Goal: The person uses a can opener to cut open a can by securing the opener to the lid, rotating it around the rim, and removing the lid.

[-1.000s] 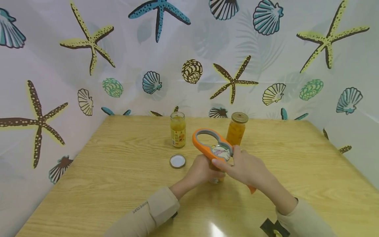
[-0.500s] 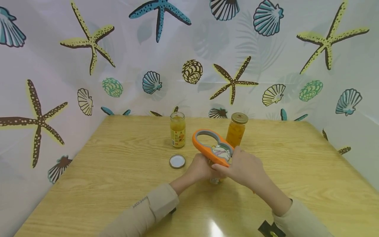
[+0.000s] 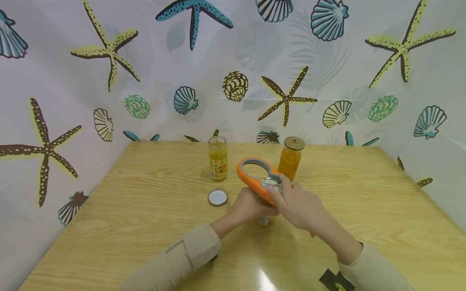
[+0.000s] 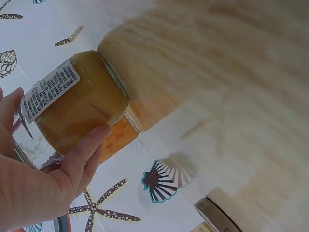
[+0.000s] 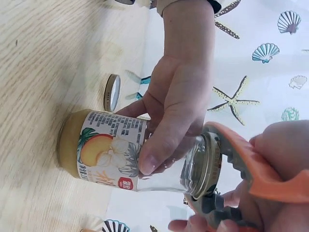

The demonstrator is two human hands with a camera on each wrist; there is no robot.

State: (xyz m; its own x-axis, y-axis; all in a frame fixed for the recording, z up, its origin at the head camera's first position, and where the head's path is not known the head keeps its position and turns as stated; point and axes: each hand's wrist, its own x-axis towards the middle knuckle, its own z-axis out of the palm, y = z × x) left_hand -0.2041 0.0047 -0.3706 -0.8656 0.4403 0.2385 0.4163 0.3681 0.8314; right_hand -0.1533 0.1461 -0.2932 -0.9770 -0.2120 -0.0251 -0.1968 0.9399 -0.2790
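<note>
My left hand (image 3: 247, 205) grips a glass jar (image 5: 111, 150) round its upper part. The jar has a fruit-print label and yellowish contents. Over its patterned lid (image 3: 271, 183) sits an orange jar opener (image 3: 244, 174) with grey toothed inner edges; its smaller ring is round the lid, the larger ring is vacant. My right hand (image 3: 300, 204) holds the opener, thumb close to the lid's top, and hides most of its handles. In the right wrist view, the opener's grey teeth stand beside the lid's rim. Whether the jar's base touches the table cannot be told.
Behind, on the wooden table (image 3: 145, 210), stand a lidless jar (image 3: 218, 161) of yellow contents at left and a lidded jar (image 3: 290, 159) of orange contents at right. A loose lid (image 3: 217, 197) lies upside down left of my hands. Patterned cloth (image 3: 156, 72) hangs behind.
My right thumb has moved up from the opener's edge toward the lid's top, and the right fingers have shifted on the opener. My left hand keeps its grip on the jar.
</note>
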